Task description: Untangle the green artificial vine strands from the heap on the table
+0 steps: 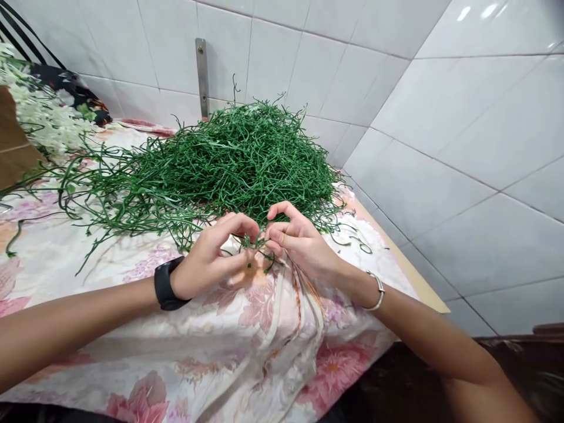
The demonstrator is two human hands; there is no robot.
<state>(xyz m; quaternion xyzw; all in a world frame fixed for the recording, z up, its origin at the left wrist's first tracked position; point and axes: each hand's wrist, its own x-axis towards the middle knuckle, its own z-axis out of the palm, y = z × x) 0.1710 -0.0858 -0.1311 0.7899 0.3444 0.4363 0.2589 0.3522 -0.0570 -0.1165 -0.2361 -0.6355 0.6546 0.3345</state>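
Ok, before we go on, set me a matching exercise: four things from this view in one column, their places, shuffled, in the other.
1. black wristband
2. silver bracelet
3. heap of green stems
4. metal strip

A. on the flowered cloth
B. around the right wrist
C. upright against the tiled wall
D. around the left wrist

Pairs: 1-D, 2-B, 3-A, 4-C

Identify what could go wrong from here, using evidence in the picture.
The thin green stems between the left hand and right hand could snag on the tangled pile just beyond. The loose curled stem right of it might get brushed aside. The floral cloth lies rumpled, so a tug could shift the pile.
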